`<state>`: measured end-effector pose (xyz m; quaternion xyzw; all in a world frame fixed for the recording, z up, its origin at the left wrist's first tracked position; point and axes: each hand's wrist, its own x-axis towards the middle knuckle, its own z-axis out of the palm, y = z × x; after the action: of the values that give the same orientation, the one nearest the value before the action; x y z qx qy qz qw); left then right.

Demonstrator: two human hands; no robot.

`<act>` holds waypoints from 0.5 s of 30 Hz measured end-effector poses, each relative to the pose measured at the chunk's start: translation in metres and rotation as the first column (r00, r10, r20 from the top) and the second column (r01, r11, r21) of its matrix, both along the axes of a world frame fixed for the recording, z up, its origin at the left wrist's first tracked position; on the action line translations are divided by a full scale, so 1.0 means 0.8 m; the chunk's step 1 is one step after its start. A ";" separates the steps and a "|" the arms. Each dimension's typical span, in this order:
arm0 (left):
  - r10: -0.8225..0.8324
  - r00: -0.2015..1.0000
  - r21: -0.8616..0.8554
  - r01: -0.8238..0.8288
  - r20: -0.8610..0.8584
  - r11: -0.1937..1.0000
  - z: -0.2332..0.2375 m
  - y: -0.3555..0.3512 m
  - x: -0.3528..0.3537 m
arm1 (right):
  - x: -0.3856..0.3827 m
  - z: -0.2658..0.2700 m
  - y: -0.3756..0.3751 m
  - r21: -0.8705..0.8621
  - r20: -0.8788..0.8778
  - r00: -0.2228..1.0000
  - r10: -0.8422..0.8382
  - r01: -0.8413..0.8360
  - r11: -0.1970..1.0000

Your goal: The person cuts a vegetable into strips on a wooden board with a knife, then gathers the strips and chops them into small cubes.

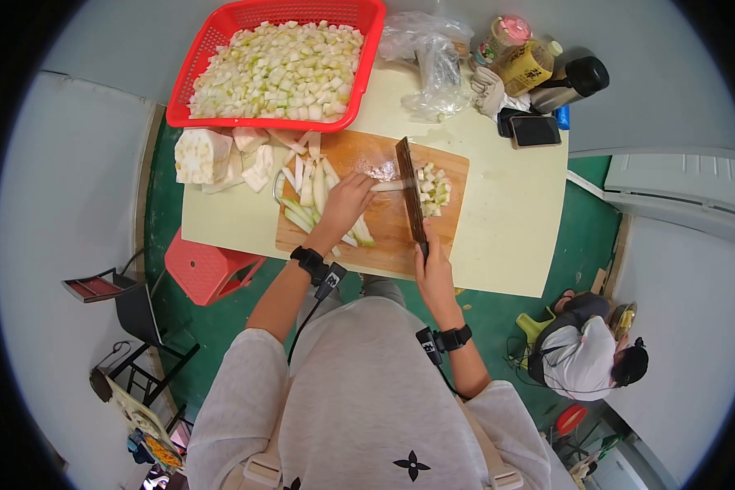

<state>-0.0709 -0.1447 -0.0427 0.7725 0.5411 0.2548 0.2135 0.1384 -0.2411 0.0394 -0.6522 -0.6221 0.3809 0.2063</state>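
On the wooden cutting board, my left hand is closed on a pale vegetable strip that reaches right to the blade. My right hand grips the black handle of a cleaver, its blade upright across the strip's end. Small cut cubes lie just right of the blade. More white and green strips rest on the board's left part, beside and under my left hand. A red basket full of diced pieces stands behind the board. Larger vegetable chunks lie to the left.
At the table's back right are a plastic bag, a yellow-labelled bottle, a thermos and a phone. A red stool stands left below the table. Another person sits at the lower right, apart from my hands.
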 end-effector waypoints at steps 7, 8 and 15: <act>0.005 1.000 -0.001 -0.005 0.013 1.000 0.000 0.001 0.002 | 0.001 -0.010 -0.004 0.092 0.019 0.999 0.045 -0.047 0.995; 0.002 1.000 0.006 -0.003 0.013 1.000 0.000 0.001 0.001 | 0.001 -0.012 -0.005 0.110 0.017 0.998 0.053 -0.055 0.992; 0.003 1.000 0.022 -0.003 0.009 1.000 -0.003 0.002 0.003 | 0.001 -0.012 -0.003 0.112 0.077 0.993 0.093 -0.101 0.989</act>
<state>-0.0688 -0.1427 -0.0447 0.7730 0.5383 0.2645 0.2068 0.1391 -0.2434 0.0299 -0.6214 -0.6812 0.3302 0.2022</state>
